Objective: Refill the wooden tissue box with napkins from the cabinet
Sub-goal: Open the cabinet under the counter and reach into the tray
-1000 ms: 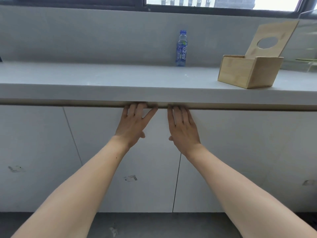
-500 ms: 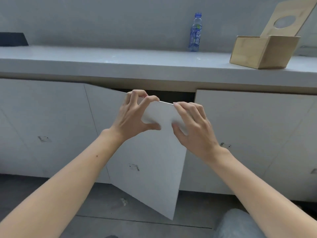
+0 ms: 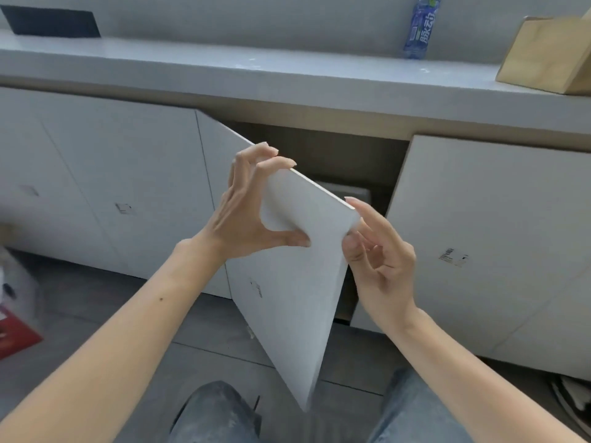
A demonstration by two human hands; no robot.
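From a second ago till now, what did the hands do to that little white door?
The cabinet door was shut, with both hands flat against its top edge. It has since swung outward on its left hinge and stands wide open. The left hand pinches its top edge; the right hand touches its corner with open fingers. Something pale shows inside the cabinet. The wooden tissue box and water bottle stayed put on the counter.

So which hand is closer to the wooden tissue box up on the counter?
Right. The right hand is at the cabinet door's free corner, below and left of the wooden tissue box. The left hand grips the door's top edge farther left.
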